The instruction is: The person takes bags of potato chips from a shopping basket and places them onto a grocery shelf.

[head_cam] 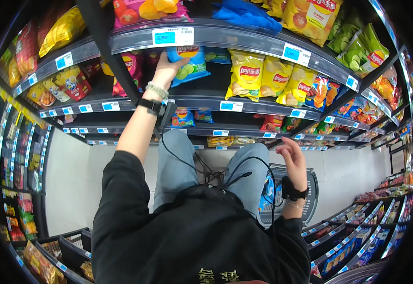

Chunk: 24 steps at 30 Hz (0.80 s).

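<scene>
My left hand point(168, 69) grips the left side of a blue Lay's chip bag point(189, 67), which is at the middle shelf just under the lip of the shelf above. More blue bag shows behind it. Yellow Lay's bags point(246, 75) stand to its right, and pink bags point(132, 69) are to its left. My right hand point(292, 158) is raised beside my right knee with its fingers loosely bent and holding nothing. Below it, a grey plastic shopping basket point(311, 191) stands on the floor with blue packets point(270, 190) inside.
The upper shelf edge point(227, 37) carries price tags and passes close over the bag. A dark upright post point(121, 71) stands left of my left forearm. Black cables point(242, 163) hang across my lap. Other stocked shelves point(348, 234) stand behind me and at the sides.
</scene>
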Available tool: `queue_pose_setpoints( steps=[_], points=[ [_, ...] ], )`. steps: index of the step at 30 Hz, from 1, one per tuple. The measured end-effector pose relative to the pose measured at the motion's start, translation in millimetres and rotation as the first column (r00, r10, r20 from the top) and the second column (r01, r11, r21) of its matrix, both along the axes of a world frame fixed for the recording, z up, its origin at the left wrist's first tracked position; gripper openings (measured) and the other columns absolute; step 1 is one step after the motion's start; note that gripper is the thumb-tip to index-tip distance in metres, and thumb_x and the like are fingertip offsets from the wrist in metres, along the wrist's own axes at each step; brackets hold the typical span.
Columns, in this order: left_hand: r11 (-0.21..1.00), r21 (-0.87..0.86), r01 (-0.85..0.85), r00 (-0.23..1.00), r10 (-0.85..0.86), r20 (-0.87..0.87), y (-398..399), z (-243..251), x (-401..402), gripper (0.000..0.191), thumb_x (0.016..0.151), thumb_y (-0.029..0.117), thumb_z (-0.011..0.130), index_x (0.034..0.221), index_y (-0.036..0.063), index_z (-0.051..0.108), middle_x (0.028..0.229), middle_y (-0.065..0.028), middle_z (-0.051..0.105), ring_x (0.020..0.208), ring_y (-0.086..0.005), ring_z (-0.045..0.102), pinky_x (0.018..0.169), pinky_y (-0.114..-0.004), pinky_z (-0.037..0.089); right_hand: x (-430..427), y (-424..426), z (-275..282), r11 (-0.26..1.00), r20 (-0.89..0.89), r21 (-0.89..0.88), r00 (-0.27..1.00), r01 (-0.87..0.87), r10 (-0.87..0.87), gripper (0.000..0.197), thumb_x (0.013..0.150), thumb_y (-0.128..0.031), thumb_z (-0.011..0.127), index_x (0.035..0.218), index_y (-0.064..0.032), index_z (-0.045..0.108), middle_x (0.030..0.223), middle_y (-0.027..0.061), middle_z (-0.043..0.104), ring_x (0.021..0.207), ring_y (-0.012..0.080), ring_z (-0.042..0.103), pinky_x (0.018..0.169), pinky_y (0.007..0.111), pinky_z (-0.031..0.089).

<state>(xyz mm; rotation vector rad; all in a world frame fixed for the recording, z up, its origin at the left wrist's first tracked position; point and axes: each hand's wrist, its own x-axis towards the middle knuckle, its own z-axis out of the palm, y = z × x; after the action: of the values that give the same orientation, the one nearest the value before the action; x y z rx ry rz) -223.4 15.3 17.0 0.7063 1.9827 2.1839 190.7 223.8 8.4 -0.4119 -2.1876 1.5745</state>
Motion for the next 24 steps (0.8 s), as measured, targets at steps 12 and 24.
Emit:
queue_pose_setpoints(
  steps=[12,24],
  points=[
    [0.974,-0.02,0.226,0.965,-0.221,0.144,80.1,-36.9,-35.7,0.031,0.085,0.018,0.065,0.107,-0.0037,0.06,0.098,-0.0057,0.063,0.088,-0.0132,0.056,0.08,-0.026,0.042,129.9,67.4,-86.2,0.892,0.19,-0.079,0.885,0.446,-0.425,0.028,0.093,-0.01,0.051,0.116,0.0049,0.053,0.093,0.009,0.063,0.087,0.0139,0.06,0.079,0.026,0.047],
    [0.931,-0.353,-0.092,0.993,0.061,-0.098,31.4,-36.7,4.5,0.071,0.08,0.02,0.071,0.135,0.001,0.029,0.129,-0.02,0.043,0.117,-0.0253,0.045,0.099,-0.035,0.037,238.0,117.4,-310.7,0.674,0.567,0.383,0.415,0.631,-0.712,0.028,0.084,-0.025,0.058,0.097,-0.0008,0.065,0.083,0.0144,0.068,0.072,0.0223,0.066,0.063,0.033,0.05]
  ],
)
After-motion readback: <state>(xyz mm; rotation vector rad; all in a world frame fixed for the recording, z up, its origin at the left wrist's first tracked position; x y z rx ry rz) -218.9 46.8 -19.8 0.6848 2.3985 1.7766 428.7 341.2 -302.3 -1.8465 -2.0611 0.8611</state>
